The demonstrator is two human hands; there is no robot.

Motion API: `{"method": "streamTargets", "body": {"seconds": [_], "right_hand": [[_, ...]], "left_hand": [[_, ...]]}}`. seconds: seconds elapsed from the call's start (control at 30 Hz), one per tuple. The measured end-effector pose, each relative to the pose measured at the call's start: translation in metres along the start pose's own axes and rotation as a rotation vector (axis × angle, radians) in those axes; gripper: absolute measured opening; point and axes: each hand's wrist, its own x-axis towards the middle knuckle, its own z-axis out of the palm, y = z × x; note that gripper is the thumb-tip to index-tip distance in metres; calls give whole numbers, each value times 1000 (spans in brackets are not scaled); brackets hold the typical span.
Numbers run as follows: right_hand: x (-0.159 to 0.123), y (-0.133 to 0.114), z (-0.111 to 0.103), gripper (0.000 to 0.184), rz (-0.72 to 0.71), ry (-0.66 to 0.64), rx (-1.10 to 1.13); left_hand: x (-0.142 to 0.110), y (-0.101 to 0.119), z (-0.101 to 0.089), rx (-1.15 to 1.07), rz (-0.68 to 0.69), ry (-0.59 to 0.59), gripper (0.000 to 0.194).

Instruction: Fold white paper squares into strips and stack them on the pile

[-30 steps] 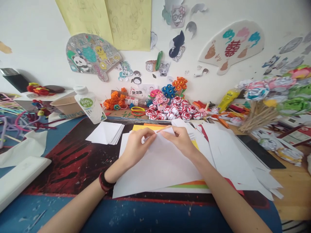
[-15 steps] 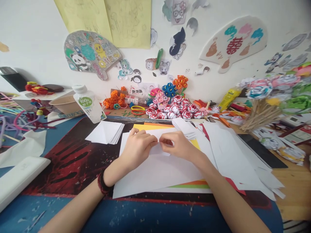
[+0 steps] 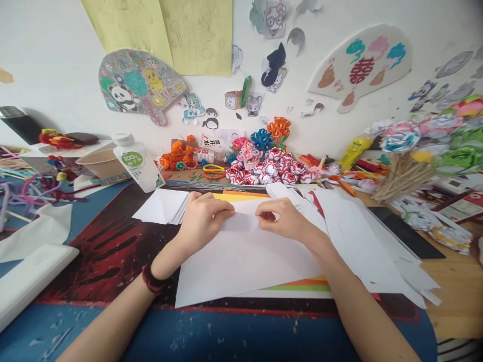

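Between my two hands is a small piece of white paper [image 3: 241, 221], hard to tell apart from the large white sheet [image 3: 241, 271] beneath it. My left hand [image 3: 206, 218] pinches its left side with thumb and forefinger. At the right side, my right hand [image 3: 283, 218] is closed in a pinch, fingertips at the paper's edge. A stack of white paper squares [image 3: 160, 206] lies just left of my left hand. Behind my right hand rests another small stack of white paper [image 3: 283, 193]. Yellow, orange and green sheets show under the large sheet.
A white bottle [image 3: 136, 163] stands at the back left, beside a paper bowl [image 3: 103, 163]. Red-and-white paper flowers [image 3: 271, 168] line the back. Loose white sheets [image 3: 358, 236] and a black flat object [image 3: 405, 231] lie right. A long white case [image 3: 35, 281] sits left.
My hands have moved apart, the left one leftward and the right one slightly rightward. More of the small white paper shows between them.
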Motion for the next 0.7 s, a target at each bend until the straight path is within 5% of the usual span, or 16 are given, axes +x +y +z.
{"method": "streamTargets", "body": {"seconds": [0.27,0.4,0.5,0.7], "right_hand": [[-3,14,-9,11,76,135,-74],[2,11,-2,15,156,218,152],[5,5,6,28,209,160,373],[6,5,14,33,317,170,589]], "left_hand": [[4,-17,-9,-62,-107,114,20],[3,-24,-8,-283,-219,117,26],[2,-19,-3,-355,-224,78,27],[-1,0,6,-72,-120,116,25]]}}
